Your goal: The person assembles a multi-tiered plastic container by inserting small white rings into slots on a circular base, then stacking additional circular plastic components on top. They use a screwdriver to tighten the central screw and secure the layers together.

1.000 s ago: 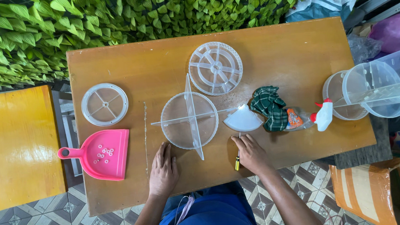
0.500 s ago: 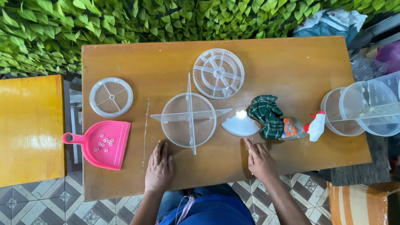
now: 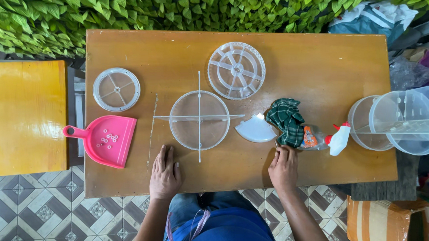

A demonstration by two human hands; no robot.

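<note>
Your left grip (image 3: 165, 171) lies flat on the tabletop (image 3: 319, 71), fingers spread apart, holding nothing. Just ahead of it sits the clear round tray with crossed dividers (image 3: 199, 119); the pink dustpan (image 3: 106, 140) lies off to its left. Your right grip (image 3: 284, 166) rests near the tabletop edge with fingers curled together; whether it pinches anything cannot be told. Just ahead of it lies the green checked cloth (image 3: 286, 119), with the white wedge piece (image 3: 255, 130) ahead-left and the spray bottle (image 3: 339, 139) to its right. Compared with the earlier frame, the right grip has pulled back toward you and shifted right.
</note>
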